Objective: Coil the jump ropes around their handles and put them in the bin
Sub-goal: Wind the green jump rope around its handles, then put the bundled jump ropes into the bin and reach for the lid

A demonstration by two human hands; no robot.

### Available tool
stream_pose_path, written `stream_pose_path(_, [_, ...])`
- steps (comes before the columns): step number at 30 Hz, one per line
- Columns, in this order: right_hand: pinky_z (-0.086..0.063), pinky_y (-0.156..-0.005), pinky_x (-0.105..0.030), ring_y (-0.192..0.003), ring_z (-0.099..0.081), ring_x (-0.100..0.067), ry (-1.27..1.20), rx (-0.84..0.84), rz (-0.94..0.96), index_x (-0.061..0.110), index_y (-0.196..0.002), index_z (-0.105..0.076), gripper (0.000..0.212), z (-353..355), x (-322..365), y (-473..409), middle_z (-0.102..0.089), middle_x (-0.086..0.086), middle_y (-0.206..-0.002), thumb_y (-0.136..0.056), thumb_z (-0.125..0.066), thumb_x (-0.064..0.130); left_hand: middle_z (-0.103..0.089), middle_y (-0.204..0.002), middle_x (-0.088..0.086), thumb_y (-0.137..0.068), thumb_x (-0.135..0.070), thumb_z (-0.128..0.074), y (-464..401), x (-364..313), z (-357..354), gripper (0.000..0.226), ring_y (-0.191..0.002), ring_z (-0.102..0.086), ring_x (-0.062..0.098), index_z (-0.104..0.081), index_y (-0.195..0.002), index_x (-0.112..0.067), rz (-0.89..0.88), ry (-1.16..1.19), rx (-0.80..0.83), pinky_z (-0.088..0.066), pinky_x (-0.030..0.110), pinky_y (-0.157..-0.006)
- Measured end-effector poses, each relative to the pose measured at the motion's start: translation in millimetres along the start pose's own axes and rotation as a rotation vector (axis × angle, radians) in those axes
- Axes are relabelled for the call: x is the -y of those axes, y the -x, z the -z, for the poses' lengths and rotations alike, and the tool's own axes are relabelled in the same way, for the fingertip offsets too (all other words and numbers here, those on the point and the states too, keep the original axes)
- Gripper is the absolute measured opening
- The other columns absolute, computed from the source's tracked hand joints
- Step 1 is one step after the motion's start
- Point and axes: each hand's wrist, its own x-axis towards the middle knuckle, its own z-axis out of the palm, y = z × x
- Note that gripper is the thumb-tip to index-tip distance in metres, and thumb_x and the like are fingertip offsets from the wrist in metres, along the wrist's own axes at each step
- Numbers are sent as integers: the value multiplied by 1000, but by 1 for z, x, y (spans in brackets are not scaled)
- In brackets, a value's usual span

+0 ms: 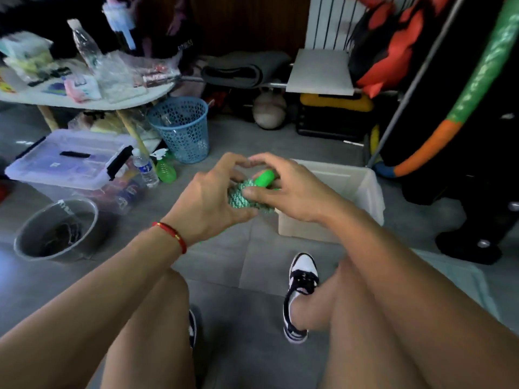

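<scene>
A green jump rope (241, 197) is wound into a tight bundle around its bright green handles (265, 178), held in the air at the middle of the view. My left hand (213, 197) grips the coiled rope from the left, fingers curled over it. My right hand (289, 189) holds the bundle from the right, thumb pressed on the coil and fingers arched over the handle end. The white bin (370, 186) stands on the floor just behind and right of my hands; its inside is mostly hidden.
A blue mesh basket (182, 127) and a clear lidded storage box (67, 164) stand at the left, with bottles (146, 169) between them. A grey bucket (56, 231) sits lower left. A cluttered table (84, 96) is behind. My knees and shoes fill the foreground.
</scene>
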Motion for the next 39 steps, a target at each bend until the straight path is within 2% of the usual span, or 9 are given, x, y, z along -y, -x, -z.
stream_pose_path(5, [-58, -87, -50, -90, -72, -19, -177, -237, -135, 24, -99, -74, 33, 60, -53, -2, -75, -2, -94, -75, -84, 44, -63, -121, -10, -61, -69, -75, -64, -17, -44, 74, -116, -60, 18, -45, -119, -36, -50, -112, -77, -48, 45, -100])
stream_pose_path(9, [-60, -87, -45, -95, -72, -24, -413, -381, -284, 17, -100, -70, 28, 79, -118, -1, -73, -8, -102, -80, -85, 30, -62, -116, -3, -68, -34, -92, -118, -12, -87, 72, -107, -60, 14, -54, -128, -28, 127, 257, -4, -52, 32, -95])
stream_pose_path(13, [-53, -79, -16, -103, -67, -8, -326, -150, -362, 35, -128, -61, 52, 97, -168, -4, -62, 6, -116, -81, -83, 38, -60, -126, -5, -69, -24, -93, -167, -3, -128, 83, -110, -62, 11, -50, -139, -35, 103, 273, 243, -51, 26, -97])
stream_pose_path(19, [-55, -94, -36, -101, -69, -7, -57, -83, -580, 28, -116, -70, 66, 84, -271, -60, -74, 10, -107, -58, -84, 56, -61, -127, 4, -79, 0, -79, -220, 50, -194, 78, -100, -67, 22, -43, -142, -30, 309, 464, 386, -55, 40, -96])
stream_pose_path(23, [-49, -69, -28, -88, -69, -20, 97, -142, -804, 17, -92, -66, 40, 62, -349, -100, -74, -1, -95, -67, -83, 44, -35, -157, 4, -81, -37, -67, -243, 122, -241, 72, -140, -35, 30, -40, -147, -34, 278, -169, 338, -38, 42, -113])
stream_pose_path(27, [-51, -70, -28, -97, -70, -27, 117, -98, -924, 11, -105, -69, 53, 25, -403, -150, -73, -11, -108, -68, -85, 46, 5, -167, 2, -92, -40, -60, -253, 170, -293, 80, -151, -10, 36, -15, -158, -42, 354, -121, 340, -33, 52, -117])
stream_pose_path(31, [-53, -93, -33, -116, -64, -30, -11, -15, -955, 17, -131, -60, 61, -19, -437, -189, -65, -10, -129, -79, -82, 40, 12, -168, 3, -98, -31, -53, -243, 195, -328, 76, -150, -15, 41, -8, -159, -41, 330, -71, 256, -26, 47, -122])
stream_pose_path(35, [-59, -87, -47, -107, -66, -33, -148, 176, -843, 16, -125, -55, 35, -36, -439, -193, -65, -15, -122, -95, -59, 34, 12, -168, 1, -98, -25, -55, -239, 196, -330, 78, -151, -12, 37, -9, -158, -44, 282, -1, 195, -24, 42, -120])
stream_pose_path(39, [-53, -100, -45, -122, -55, -27, -258, 111, -838, 22, -147, -45, 57, -12, -419, -171, -54, -9, -140, -94, -67, 17, 12, -167, 2, -88, -43, -61, -237, 187, -319, 87, -149, -12, 38, -10, -157, -46, 296, -78, 270, -31, 56, -116])
